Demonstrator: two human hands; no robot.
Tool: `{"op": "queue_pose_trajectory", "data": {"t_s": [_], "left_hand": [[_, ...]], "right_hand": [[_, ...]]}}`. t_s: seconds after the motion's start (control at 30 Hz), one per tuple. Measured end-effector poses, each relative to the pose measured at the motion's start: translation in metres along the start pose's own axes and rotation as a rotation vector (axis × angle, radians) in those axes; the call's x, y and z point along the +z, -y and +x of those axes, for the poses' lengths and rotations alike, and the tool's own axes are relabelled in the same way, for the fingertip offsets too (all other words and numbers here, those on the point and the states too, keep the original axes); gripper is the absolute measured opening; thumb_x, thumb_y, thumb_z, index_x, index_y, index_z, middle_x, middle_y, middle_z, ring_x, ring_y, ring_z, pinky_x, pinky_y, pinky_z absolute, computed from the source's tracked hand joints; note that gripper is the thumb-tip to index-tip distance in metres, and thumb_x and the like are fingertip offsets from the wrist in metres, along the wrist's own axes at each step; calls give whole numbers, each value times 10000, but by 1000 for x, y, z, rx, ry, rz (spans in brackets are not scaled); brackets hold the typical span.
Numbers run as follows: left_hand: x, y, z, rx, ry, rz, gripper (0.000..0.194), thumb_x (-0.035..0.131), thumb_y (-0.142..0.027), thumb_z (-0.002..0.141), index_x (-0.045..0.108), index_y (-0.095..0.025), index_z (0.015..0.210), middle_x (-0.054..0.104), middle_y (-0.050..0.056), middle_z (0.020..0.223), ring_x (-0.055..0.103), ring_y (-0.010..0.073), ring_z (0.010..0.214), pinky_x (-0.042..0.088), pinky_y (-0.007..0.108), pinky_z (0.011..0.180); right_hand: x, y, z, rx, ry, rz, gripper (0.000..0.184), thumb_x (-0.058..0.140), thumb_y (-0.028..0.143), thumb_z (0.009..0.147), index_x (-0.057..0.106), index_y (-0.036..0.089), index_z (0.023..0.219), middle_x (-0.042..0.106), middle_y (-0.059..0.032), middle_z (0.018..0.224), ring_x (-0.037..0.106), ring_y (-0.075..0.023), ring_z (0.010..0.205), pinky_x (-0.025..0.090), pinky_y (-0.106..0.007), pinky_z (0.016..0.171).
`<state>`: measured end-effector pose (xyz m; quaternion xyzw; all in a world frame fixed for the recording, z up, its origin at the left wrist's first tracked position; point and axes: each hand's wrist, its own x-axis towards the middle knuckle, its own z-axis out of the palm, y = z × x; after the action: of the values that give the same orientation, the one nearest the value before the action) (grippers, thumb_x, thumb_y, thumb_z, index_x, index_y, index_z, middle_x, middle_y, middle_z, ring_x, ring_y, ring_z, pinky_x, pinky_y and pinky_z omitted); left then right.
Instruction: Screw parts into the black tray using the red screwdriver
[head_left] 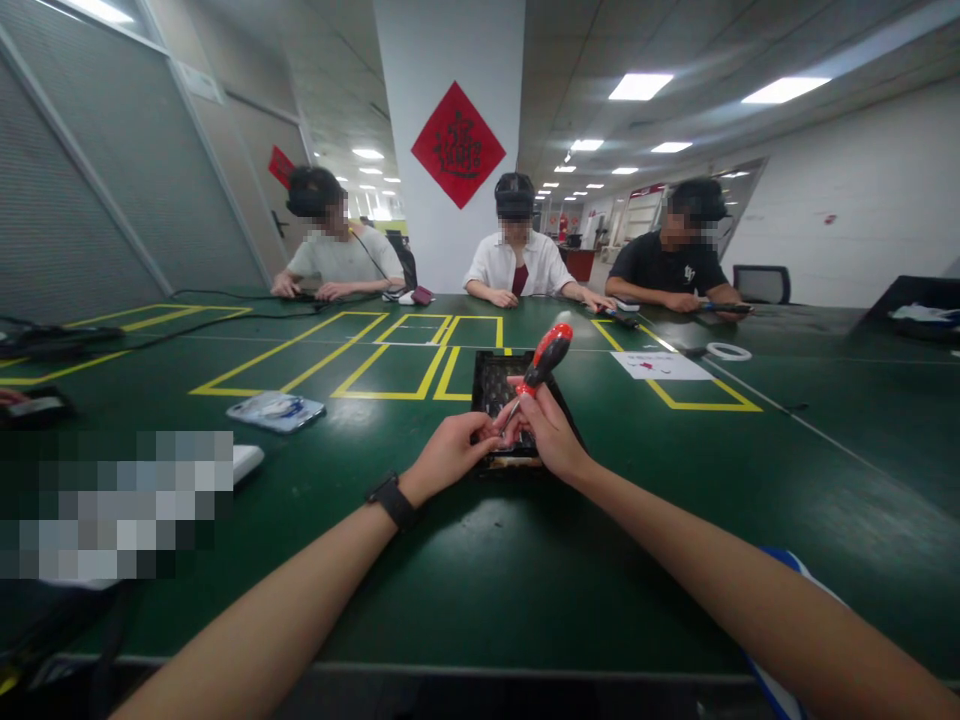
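My right hand (553,432) is closed around a screwdriver (551,355) with a red and black handle. Its handle points up and to the right, and its thin shaft slopes down towards my left fingertips. My left hand (454,450) has its thumb and fingers pinched together by the shaft's lower end; whatever they pinch is too small or hidden to make out. Both hands are over a black tray-like case (489,372) lying on the green table. My fingers cover much of its inside, where small dark shapes show.
Yellow tape outlines mark the green table (637,560). A pale packet (276,410) lies to the left, a printed sheet (660,366) and a white tape roll (729,351) to the right. Black cables (187,330) run at the left. Three people with headgear sit across the table.
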<state>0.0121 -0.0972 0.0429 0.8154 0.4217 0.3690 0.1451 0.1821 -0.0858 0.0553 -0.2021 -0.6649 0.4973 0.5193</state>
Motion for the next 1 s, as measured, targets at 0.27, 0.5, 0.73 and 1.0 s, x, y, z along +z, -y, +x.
{"op": "queue_pose_trajectory", "data": {"t_s": [0.27, 0.5, 0.73, 1.0], "left_hand": [[-2, -5, -1, 20, 11, -14, 217, 546, -359, 800, 595, -148, 810, 596, 6, 723, 505, 113, 641, 382, 225, 623], [-1, 0, -1, 17, 19, -21, 226, 529, -346, 811, 613, -138, 785, 603, 20, 720, 522, 120, 664, 403, 237, 657], [0, -5, -2, 20, 5, -28, 207, 556, -350, 789, 591, -147, 804, 600, 13, 733, 512, 117, 651, 394, 227, 630], [-1, -2, -1, 23, 45, -22, 232, 485, -323, 832, 624, -141, 799, 607, 20, 728, 510, 124, 665, 395, 237, 652]], "right_hand": [[0, 1, 0, -3, -18, 4, 345, 342, 428, 899, 373, 204, 1160, 614, 5, 739, 547, -78, 501, 436, -219, 523], [0, 0, -1, -9, 6, 4, 340, 349, 418, 899, 369, 213, 1169, 619, 7, 748, 547, -77, 495, 435, -216, 516], [0, 1, -1, -4, -11, 7, 340, 351, 424, 897, 376, 210, 1160, 618, 5, 742, 547, -78, 489, 434, -218, 513], [-1, 2, 0, 8, 15, 29, 332, 351, 420, 896, 368, 218, 1159, 611, 16, 730, 549, -74, 500, 435, -208, 521]]}}
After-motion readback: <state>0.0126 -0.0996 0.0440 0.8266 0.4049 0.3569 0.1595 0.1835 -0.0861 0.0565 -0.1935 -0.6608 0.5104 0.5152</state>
